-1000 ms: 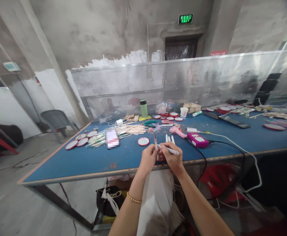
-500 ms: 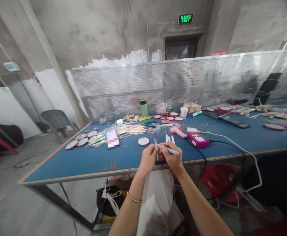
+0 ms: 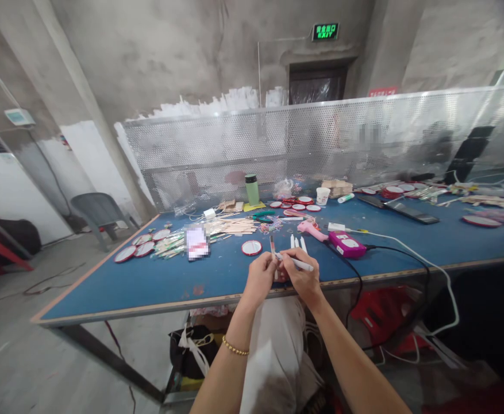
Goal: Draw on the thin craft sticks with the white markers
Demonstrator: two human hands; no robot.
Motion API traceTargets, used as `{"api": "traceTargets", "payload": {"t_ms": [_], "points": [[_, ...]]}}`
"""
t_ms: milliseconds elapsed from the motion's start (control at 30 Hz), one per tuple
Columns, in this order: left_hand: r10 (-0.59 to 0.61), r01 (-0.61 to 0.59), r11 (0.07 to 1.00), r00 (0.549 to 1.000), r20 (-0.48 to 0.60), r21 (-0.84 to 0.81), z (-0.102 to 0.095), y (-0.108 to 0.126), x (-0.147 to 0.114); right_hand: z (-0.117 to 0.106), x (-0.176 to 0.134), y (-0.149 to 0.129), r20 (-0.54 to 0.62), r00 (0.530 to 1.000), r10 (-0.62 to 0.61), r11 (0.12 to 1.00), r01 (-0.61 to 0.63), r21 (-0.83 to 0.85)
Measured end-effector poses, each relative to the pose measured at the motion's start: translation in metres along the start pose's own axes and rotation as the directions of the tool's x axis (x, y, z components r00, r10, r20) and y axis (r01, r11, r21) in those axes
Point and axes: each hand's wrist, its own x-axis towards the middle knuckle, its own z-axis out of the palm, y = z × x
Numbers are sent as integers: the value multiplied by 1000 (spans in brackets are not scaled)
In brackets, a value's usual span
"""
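Note:
Near the table's front edge, my left hand (image 3: 260,279) is closed on a flat wooden stick (image 3: 272,244), held upright with a coloured upper part. My right hand (image 3: 306,280) grips a white marker pen (image 3: 302,264) like a writing tool, its tip end against or very close to the stick. The fingers partly cover where the two meet. Just behind my right hand lie several white pens (image 3: 297,241). To the left of my hands rests a round white disc with a red rim (image 3: 252,248).
A magenta box (image 3: 346,244) with cables and a pink-handled tool (image 3: 312,232) lie to the right. Wooden sticks (image 3: 238,226) are heaped to the left, with green pliers (image 3: 264,215) and a green bottle (image 3: 252,191) behind. A perforated metal screen (image 3: 217,149) borders the back.

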Motion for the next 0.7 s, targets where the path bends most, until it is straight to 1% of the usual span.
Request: {"api": "traceTargets", "payload": {"t_ms": [100,233,567,700], "points": [[-7,7,1000,1000,2,-10,0,0,0,0,0,0,-14,1000,9,1000,-9,-6],[-11,11,1000,1000,-7,-3,0,2,-1,0,-1,0,-41,998,38,999,-36,35],[-6,6,1000,1000,-7,12,0,0,0,1,0,2,-24,1000,13,1000,-12,22],[-31,31,999,1000,2,-31,0,-1,0,0,-1,2,-39,999,29,999,-28,22]]}}
